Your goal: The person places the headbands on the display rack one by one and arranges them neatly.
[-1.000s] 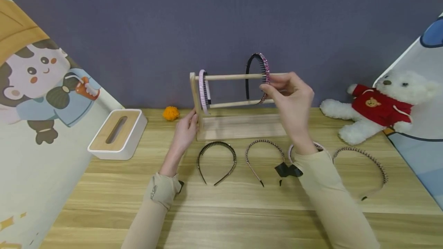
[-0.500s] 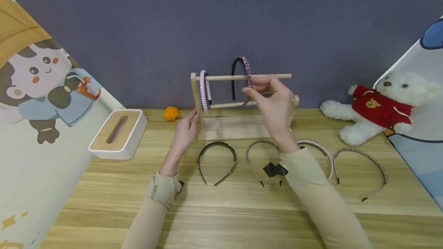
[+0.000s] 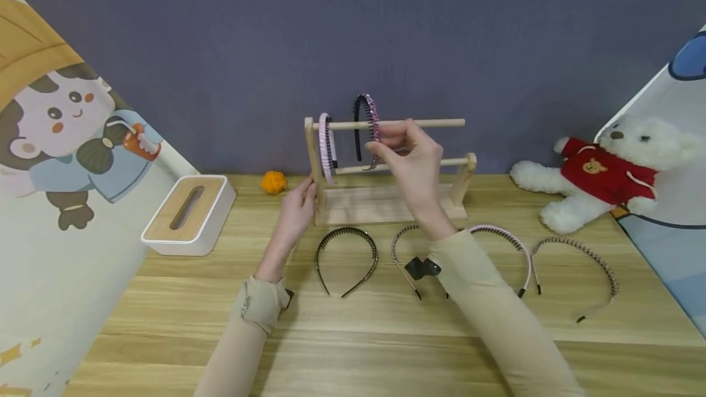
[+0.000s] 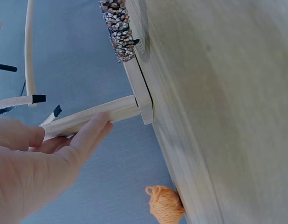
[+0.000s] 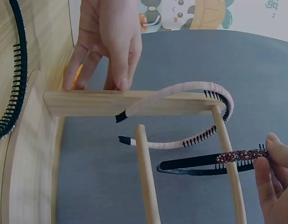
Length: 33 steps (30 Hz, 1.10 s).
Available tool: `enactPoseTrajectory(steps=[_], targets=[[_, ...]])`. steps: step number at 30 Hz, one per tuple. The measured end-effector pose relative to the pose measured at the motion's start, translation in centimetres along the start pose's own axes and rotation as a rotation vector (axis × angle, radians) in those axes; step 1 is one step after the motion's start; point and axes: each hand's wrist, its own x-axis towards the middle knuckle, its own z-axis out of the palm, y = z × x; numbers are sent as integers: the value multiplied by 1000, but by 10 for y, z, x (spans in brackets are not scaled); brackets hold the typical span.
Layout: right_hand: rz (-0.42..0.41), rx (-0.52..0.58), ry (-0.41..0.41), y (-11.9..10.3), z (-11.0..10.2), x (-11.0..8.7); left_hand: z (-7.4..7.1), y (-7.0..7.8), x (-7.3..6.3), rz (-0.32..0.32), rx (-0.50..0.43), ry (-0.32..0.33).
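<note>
A wood-grain table (image 3: 353,329) spans the foreground, its near edge out of frame. On it stands a wooden headband rack (image 3: 364,204), whose base is partly hidden by the right hand and wrist. A white plush bear (image 3: 595,167) in red sits to the right, a tissue box (image 3: 162,219) to the left.

The left hand (image 3: 298,210) rests fairly straight fingers against the outer side of the rack's left upright; some fingertips are hidden. The right hand (image 3: 410,161) pinches a glittery headband (image 3: 374,112) between thumb and fingers. That band straddles the upper rod; whether it touches the wood is hard to tell. A pink headband (image 3: 323,146) hangs beside the upright.

Four headbands (image 3: 345,230) lie in front, the middle two partly covered by the right forearm. An orange yarn ball (image 4: 166,205) is cut off in the left wrist view.
</note>
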Motion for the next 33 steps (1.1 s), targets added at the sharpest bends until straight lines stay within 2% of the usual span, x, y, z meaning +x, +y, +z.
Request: enactPoseTrajectory(steps=[15, 25, 33], targets=[[35, -20, -46, 12, 20, -6, 0, -3, 2, 15, 25, 10], [43, -71, -72, 22, 24, -13, 0, -4, 3, 13, 41, 15], [64, -117, -105, 26, 25, -15, 0, 0, 0, 7, 7, 4]])
